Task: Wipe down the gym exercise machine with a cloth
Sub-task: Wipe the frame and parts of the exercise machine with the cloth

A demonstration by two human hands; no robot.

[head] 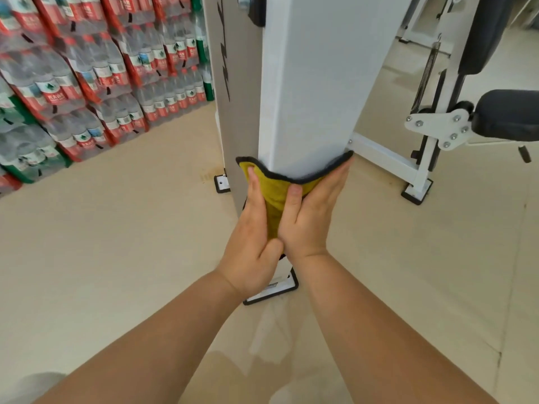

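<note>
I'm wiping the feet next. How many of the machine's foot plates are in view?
3 foot plates: one left of the cloth, one at the post's base nearest the camera, one ending the white rail on the right. The post may hide others.

Bright, soft, even light fills the room, and shadows are weak. The pale floor [116, 243] has a dull sheen and carries a faint, blurred reflection of the white post [315, 83] below its foot; a soft grey shadow sits in the bottom left corner. The wide lens bends the edges: the stacked water bottles [87, 68] at the left lean and smear, and the forearms [163, 345] look stretched. Fine detail is slightly soft throughout.
</note>
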